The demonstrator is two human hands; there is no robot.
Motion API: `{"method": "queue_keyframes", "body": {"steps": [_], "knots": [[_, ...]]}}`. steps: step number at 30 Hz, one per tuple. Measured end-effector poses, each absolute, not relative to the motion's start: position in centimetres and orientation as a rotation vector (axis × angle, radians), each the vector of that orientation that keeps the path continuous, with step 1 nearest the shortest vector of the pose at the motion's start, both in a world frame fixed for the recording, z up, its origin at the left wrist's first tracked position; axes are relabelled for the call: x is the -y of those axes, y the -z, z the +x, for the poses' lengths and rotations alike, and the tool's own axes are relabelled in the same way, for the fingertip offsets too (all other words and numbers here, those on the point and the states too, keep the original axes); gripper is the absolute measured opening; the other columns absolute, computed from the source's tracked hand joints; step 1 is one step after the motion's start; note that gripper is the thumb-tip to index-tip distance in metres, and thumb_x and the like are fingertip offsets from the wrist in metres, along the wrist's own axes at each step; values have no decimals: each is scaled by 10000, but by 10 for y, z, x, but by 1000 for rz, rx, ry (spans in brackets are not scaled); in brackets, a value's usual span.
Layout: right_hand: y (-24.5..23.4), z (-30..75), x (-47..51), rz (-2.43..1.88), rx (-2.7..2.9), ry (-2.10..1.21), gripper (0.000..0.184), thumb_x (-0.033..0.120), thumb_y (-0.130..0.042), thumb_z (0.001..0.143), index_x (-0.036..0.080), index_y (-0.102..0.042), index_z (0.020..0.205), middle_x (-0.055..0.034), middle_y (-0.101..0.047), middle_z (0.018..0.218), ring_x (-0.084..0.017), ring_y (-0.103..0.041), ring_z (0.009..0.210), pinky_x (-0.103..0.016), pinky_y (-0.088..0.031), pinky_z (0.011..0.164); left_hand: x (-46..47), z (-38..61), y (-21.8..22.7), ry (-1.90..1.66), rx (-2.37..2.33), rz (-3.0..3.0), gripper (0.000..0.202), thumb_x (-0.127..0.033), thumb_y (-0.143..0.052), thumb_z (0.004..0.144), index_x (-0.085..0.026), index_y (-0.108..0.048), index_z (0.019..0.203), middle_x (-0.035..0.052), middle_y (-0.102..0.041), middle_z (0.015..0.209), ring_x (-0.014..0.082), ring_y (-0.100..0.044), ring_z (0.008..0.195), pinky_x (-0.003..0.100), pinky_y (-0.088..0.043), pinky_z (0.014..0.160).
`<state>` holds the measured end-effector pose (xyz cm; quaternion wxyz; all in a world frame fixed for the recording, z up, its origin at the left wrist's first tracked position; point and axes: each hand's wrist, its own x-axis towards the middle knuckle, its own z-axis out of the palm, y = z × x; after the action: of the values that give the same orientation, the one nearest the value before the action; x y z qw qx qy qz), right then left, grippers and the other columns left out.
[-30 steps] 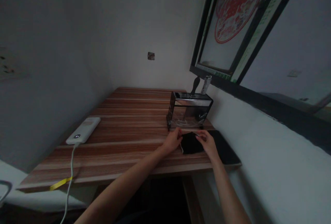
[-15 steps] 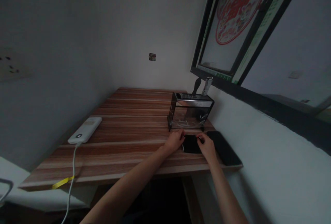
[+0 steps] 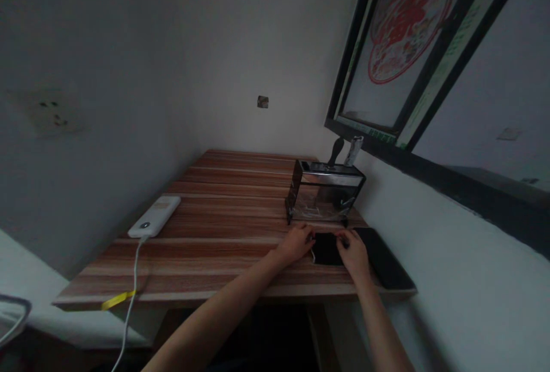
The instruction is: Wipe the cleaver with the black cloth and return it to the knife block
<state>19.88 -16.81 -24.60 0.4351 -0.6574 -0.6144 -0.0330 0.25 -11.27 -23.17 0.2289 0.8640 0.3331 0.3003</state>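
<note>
A small black rectangular piece, apparently cloth (image 3: 327,250), lies flat on the wood-patterned table, with a thin pale strip along its left edge. The curled fingers of my left hand (image 3: 298,242) pinch its upper left corner. At the upper right corner, my right hand (image 3: 354,250) has thumb and fingers closed on the edge. Just behind the piece stands a knife block (image 3: 329,188) with see-through sides, holding a dark-handled utensil (image 3: 336,151) and a lighter-handled one (image 3: 354,150). Right of my right hand lies a flat black slab (image 3: 384,260).
A white power bank-like device (image 3: 155,217) lies on the table (image 3: 227,206) at the left, its white cable (image 3: 134,280) hanging over the front edge. A yellow tag (image 3: 118,300) sits at that edge. A dark-framed window (image 3: 387,148) borders the right wall.
The view has shifted slightly, so everything appears a little further right and lower. Both hands stay at the black cloth's top corners; their grip looks much the same.
</note>
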Motion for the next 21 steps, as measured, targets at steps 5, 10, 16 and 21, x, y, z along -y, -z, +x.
{"method": "queue_keyframes", "body": {"steps": [5, 10, 16, 21], "knots": [[225, 170, 176, -1554, 1428, 192, 167, 279, -465, 814, 191, -606, 835, -85, -598, 858, -246, -551, 868, -393, -428, 817, 124, -52, 204, -958, -807, 2359, 136, -223, -508, 822, -199, -626, 884, 38, -623, 906, 162, -577, 852, 263, -427, 797], [193, 87, 161, -1146, 1508, -331, 190, 288, -452, 867, 202, -587, 969, -57, -630, 887, -190, -590, 832, -324, -451, 788, 103, -103, 196, -1137, -929, 1793, 315, -446, -497, 809, -164, -593, 705, 15, -601, 657, 137, -551, 636, 236, -428, 622], [199, 3, 111, -968, 1549, -861, 263, 379, -428, 855, 200, -582, 738, 0, -596, 635, -139, -573, 574, -236, -463, 539, 76, -124, 225, -1250, -1131, 1674, 367, -459, -373, 838, -176, -489, 636, -15, -516, 569, 118, -489, 552, 224, -396, 550], [232, -11, 91, -1032, 1462, -936, 366, 454, -412, 832, 210, -484, 568, 34, -482, 453, -109, -454, 402, -205, -362, 379, 70, -125, 239, -1169, -1221, 1784, 318, -360, -370, 844, -181, -482, 605, -18, -523, 538, 128, -504, 554, 227, -386, 555]]}}
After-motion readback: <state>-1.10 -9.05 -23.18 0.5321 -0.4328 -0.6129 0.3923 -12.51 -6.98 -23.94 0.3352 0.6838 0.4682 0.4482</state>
